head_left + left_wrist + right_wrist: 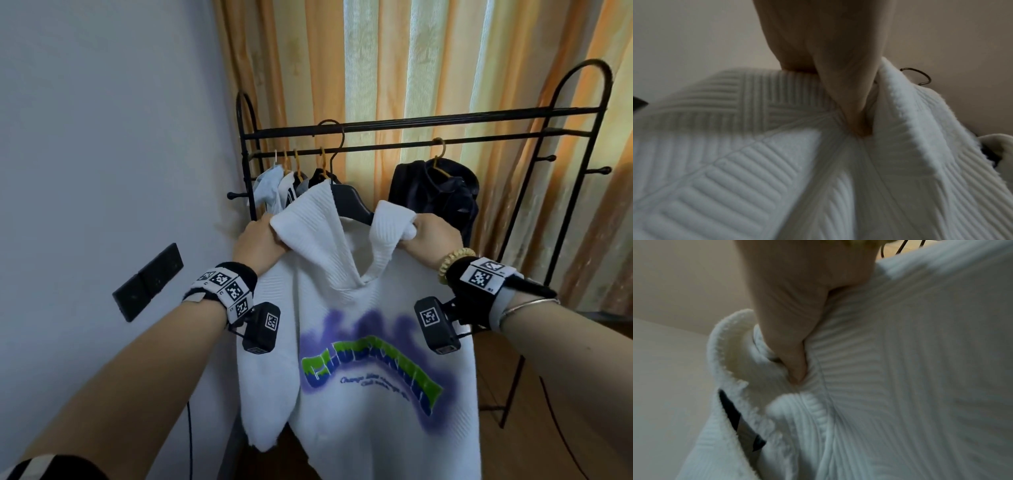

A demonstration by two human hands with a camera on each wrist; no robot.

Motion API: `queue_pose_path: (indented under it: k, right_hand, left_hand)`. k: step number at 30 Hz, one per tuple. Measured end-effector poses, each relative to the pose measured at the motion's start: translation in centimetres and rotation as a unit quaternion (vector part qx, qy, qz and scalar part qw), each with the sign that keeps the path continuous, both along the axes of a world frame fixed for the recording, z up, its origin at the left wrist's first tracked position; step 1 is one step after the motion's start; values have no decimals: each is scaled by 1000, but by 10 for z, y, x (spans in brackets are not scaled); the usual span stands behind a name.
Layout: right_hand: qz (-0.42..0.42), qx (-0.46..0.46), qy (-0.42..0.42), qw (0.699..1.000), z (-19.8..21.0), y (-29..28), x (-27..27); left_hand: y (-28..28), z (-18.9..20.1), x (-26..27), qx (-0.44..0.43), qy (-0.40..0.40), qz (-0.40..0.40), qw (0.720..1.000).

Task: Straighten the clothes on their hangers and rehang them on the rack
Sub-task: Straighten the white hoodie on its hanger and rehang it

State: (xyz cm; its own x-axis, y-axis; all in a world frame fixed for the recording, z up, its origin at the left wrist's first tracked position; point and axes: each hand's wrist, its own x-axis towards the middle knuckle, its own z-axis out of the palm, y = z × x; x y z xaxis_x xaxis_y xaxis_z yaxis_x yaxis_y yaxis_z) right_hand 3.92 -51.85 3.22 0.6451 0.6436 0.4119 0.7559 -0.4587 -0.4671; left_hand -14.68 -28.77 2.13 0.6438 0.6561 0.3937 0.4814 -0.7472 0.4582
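Before the rack (pixel 411 116), both hands (pixel 260 243) grip the sweater (pixel 359 308).

Fingers (pixel 849 104) pinching white ribbed sweater (pixel 735 170)

Daylight comes through the striped curtains (pixel 428 68) behind the rack (pixel 411 120), glowing orange and pale green, and leaves the head view bright and soft. The wall (pixel 102 120) on the left is evenly lit, bluish, with no hard shadow. Wide-angle distortion bows the rack's uprights and stretches the forearms at the lower edge. Both wrist views are dim and greyish: the white sweater (pixel 735 186) smears with blur near the left edge, and its ribbing turns soft in the right wrist view.
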Motion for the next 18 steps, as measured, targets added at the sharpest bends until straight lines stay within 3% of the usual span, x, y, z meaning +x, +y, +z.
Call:
queue_pose_path:
  k: [4, 7, 9, 11, 18]
  right_hand:
    - [-29, 18, -8, 999, 2, -10, 8]
    - [-35, 40, -12, 999, 4, -22, 13]
    - [-35, 51, -9, 998, 4, -27, 15]
    - [-40, 56, -8, 998, 3, -33, 17]
    - [-85, -2, -27, 996, -2, -55, 32]
  left_hand:
    - [5, -18, -8, 44, 1, 79, 996]
    - [8, -42, -15, -44, 51, 124, 990]
    - [13, -51, -15, -93, 90, 115, 985]
    - [13, -50, -13, -70, 113, 106, 985]
    - [23, -11, -16, -45, 86, 68, 993]
